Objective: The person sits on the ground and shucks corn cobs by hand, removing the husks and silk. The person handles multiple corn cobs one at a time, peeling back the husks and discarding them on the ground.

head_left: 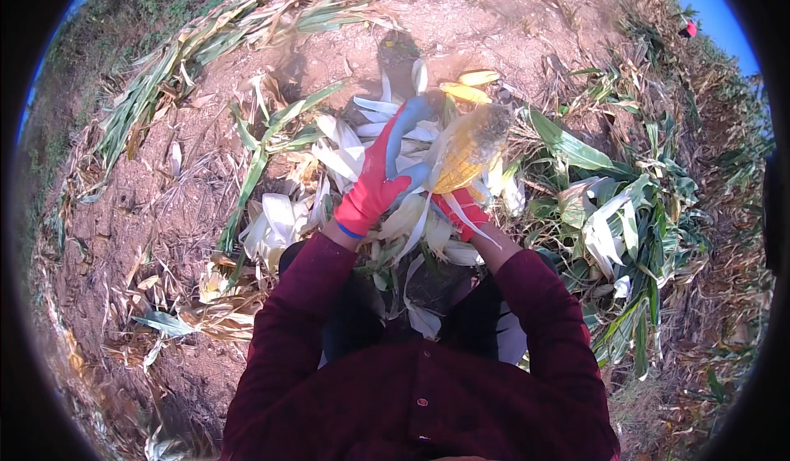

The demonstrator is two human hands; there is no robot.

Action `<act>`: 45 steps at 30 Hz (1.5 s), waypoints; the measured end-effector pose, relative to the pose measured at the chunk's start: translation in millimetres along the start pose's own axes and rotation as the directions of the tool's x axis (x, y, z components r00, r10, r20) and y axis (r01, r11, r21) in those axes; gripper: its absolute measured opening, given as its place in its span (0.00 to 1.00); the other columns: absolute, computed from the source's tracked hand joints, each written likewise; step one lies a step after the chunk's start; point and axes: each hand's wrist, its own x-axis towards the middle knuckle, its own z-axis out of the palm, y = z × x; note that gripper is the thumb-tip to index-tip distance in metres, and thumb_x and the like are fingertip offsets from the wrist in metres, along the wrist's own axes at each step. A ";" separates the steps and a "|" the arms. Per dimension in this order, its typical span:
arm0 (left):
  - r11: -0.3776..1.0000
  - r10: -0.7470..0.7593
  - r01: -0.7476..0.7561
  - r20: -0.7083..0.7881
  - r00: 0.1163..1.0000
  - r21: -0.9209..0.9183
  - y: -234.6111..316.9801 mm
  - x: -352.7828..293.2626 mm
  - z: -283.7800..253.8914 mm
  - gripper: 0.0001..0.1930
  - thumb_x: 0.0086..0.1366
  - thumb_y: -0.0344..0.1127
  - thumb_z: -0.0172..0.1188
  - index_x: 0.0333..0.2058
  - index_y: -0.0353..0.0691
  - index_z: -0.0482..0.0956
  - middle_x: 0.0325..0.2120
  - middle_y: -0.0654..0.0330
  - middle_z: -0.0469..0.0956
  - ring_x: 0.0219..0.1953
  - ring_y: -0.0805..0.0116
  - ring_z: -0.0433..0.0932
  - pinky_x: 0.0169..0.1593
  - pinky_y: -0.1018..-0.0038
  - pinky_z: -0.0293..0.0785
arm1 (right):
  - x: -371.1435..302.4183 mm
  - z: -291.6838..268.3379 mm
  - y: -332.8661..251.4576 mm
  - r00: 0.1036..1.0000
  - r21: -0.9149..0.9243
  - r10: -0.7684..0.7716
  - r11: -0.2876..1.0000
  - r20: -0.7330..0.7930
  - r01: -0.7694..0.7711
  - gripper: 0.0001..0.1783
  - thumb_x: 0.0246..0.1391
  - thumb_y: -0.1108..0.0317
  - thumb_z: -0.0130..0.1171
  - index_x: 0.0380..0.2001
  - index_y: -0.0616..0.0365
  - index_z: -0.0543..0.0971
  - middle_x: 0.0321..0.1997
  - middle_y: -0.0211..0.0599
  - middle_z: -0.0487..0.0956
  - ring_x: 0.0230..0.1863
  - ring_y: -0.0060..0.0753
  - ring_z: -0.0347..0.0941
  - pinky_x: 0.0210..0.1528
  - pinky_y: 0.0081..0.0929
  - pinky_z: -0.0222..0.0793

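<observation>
Both my hands wear red work gloves with grey-blue palms. An ear of corn with bare yellow kernels and a dark, blurred tip is held up in front of me. Pale husk strips hang from its side and base. My right hand grips it low down, its fingers partly hidden by the ear and husk. Just left of the ear, my left hand is open, thumb and fingers apart, with nothing plainly between them. Two yellow ears of corn lie on the ground beyond the held one.
Loose pale husks are piled around my knees. Green and dry corn stalks lie heaped at the right. A long row of cut stalks curves across the far left. Brown soil shows beyond. Something red is at the far right.
</observation>
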 end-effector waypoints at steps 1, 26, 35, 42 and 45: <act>0.994 -0.067 0.072 0.063 0.996 -0.079 -1.1 2.8 14.6 0.37 0.56 0.39 0.58 0.62 0.33 0.55 0.59 0.47 0.63 0.62 0.58 0.62 0.62 0.67 0.58 | 17.2 20.6 45.1 0.993 0.050 -0.116 0.992 -0.002 0.116 0.22 0.60 0.64 0.48 0.57 0.57 0.66 0.59 0.42 0.68 0.59 0.39 0.64 0.61 0.32 0.59; 0.966 -0.007 0.076 -0.271 0.963 0.247 -57.1 -1.3 26.4 0.26 0.64 0.37 0.47 0.58 0.29 0.62 0.48 0.42 0.73 0.49 0.48 0.74 0.53 0.64 0.67 | 38.5 60.3 20.8 0.886 0.005 -0.189 0.977 -0.423 0.211 0.15 0.51 0.58 0.55 0.39 0.52 0.78 0.38 0.44 0.79 0.41 0.49 0.75 0.41 0.40 0.70; 0.993 -0.024 0.068 -0.400 0.916 0.096 -35.8 4.5 36.9 0.24 0.65 0.33 0.44 0.60 0.30 0.61 0.55 0.48 0.68 0.59 0.59 0.65 0.61 0.67 0.59 | 27.4 43.4 29.7 0.956 -0.128 -0.143 0.985 -0.255 0.114 0.17 0.50 0.60 0.55 0.43 0.52 0.77 0.41 0.44 0.79 0.43 0.48 0.74 0.43 0.40 0.70; 0.959 -0.228 0.280 -0.467 0.855 0.046 -41.5 9.4 21.4 0.24 0.69 0.41 0.47 0.57 0.30 0.65 0.51 0.52 0.71 0.53 0.66 0.69 0.57 0.71 0.62 | 16.5 41.2 8.5 0.980 0.037 0.098 0.995 -0.174 -0.092 0.18 0.48 0.60 0.59 0.41 0.55 0.78 0.39 0.46 0.80 0.42 0.50 0.74 0.43 0.41 0.70; 0.981 -0.195 0.181 -0.467 0.862 -0.075 -54.3 4.4 13.7 0.22 0.69 0.41 0.49 0.55 0.32 0.68 0.49 0.55 0.73 0.50 0.70 0.71 0.54 0.73 0.64 | 17.9 51.7 27.4 0.982 -0.015 0.126 0.991 -0.138 -0.130 0.18 0.46 0.60 0.60 0.40 0.57 0.78 0.37 0.47 0.80 0.42 0.51 0.75 0.42 0.42 0.70</act>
